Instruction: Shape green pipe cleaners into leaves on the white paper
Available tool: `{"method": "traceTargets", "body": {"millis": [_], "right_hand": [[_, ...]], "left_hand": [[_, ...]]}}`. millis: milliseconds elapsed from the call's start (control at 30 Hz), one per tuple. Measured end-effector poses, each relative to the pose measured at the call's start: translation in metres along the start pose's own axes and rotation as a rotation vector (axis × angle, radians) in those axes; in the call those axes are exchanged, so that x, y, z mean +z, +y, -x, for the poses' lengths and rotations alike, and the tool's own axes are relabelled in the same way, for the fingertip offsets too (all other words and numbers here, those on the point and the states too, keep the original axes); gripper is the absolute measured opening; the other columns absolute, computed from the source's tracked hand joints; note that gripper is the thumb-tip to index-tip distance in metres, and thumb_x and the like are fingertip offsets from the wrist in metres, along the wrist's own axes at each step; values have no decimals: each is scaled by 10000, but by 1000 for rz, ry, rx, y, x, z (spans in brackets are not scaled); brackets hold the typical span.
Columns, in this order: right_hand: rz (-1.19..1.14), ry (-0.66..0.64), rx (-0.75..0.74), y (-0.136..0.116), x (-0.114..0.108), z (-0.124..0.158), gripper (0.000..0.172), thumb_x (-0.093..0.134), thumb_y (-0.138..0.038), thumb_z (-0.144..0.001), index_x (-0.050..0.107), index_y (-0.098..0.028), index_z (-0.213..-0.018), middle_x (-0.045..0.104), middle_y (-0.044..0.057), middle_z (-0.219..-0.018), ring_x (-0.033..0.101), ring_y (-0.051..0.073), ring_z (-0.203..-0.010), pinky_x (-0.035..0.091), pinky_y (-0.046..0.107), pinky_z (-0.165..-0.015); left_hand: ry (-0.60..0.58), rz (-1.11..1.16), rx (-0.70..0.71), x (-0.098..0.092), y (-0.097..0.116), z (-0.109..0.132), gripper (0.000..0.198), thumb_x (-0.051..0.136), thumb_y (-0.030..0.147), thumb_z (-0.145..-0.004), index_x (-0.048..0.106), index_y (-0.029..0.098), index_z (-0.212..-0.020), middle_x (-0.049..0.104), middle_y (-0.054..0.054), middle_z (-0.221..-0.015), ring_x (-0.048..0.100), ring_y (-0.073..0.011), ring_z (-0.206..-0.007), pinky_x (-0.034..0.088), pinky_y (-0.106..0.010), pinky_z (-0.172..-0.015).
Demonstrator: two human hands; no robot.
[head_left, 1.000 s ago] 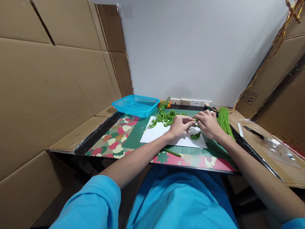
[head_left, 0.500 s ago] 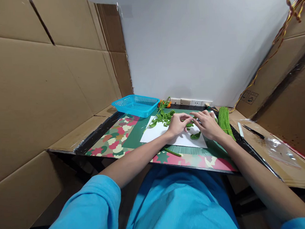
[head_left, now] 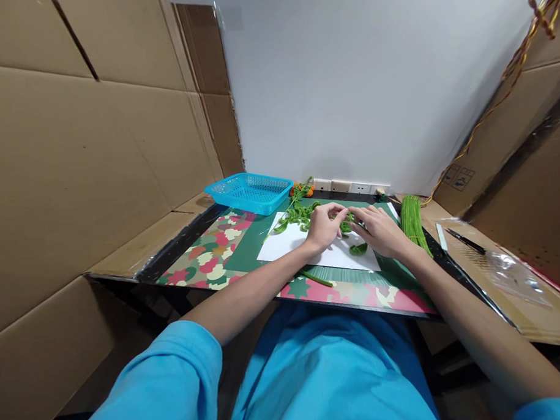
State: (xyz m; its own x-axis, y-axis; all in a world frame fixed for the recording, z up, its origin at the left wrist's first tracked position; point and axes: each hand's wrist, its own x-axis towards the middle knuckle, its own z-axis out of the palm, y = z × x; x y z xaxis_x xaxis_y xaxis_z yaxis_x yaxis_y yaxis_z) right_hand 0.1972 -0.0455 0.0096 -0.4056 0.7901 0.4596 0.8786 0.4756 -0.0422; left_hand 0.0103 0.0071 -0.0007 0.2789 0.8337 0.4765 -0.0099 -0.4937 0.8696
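Observation:
My left hand (head_left: 324, 228) is closed in a pinch, thumb against forefinger, over a sheet of white paper (head_left: 286, 251). My right hand (head_left: 380, 231) meets it fingertip to fingertip, also pinching. Whatever small piece lies between the fingertips is too hidden to name. Green fuzzy curled leaf shapes (head_left: 302, 216), which look like bent pipe cleaners, lie on the paper left of and behind my hands. A single green leaf shape (head_left: 358, 249) rests on the paper below my right hand. One loose green pipe cleaner (head_left: 316, 278) lies at the paper's near edge.
A blue plastic basket (head_left: 256, 201) stands at the back left, beside orange fuzzy flowers (head_left: 303, 189). On the right lie a bundle of green pipe cleaners (head_left: 413, 224), a white strip (head_left: 441, 237), black tweezers-like tool (head_left: 467, 241) and a clear plastic bag (head_left: 516, 278). Sockets (head_left: 353, 187) line the wall.
Both hands have shifted slightly, the joined fingertips moving a little left and the right fingers drawing closer together. The leaf shapes and other things on the table stay put.

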Motion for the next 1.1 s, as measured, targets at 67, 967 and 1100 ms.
{"method": "traceTargets", "body": {"millis": [67, 967, 1100], "right_hand": [[4, 35, 25, 1, 0, -1, 466, 376, -429, -1137, 568, -193, -1491, 761, 155, -1159, 617, 340, -1039, 425, 428, -865], [13, -29, 238, -10, -11, -1, 449, 378, -484, -1120, 720, -253, -942, 802, 92, -908, 710, 277, -802, 270, 324, -613], [15, -18, 234, -9, -10, -1, 460, 377, -491, -1118, 742, -255, -967, 805, 90, -901, 712, 278, -795, 273, 326, -611]], "left_hand": [[24, 8, -18, -1, 1, -1, 237, 722, 361, -959, 730, 126, -925, 767, -56, -842, 576, -83, -401, 427, -223, -406], [62, 198, -195, 2, 5, -6, 181, 745, 276, -935, 677, 135, -844, 640, 42, -608, 441, -34, -355, 313, -195, -376], [53, 213, -209, 2, 3, -6, 199, 755, 300, -938, 676, 137, -856, 643, 45, -613, 433, -30, -347, 309, -192, -370]]}}
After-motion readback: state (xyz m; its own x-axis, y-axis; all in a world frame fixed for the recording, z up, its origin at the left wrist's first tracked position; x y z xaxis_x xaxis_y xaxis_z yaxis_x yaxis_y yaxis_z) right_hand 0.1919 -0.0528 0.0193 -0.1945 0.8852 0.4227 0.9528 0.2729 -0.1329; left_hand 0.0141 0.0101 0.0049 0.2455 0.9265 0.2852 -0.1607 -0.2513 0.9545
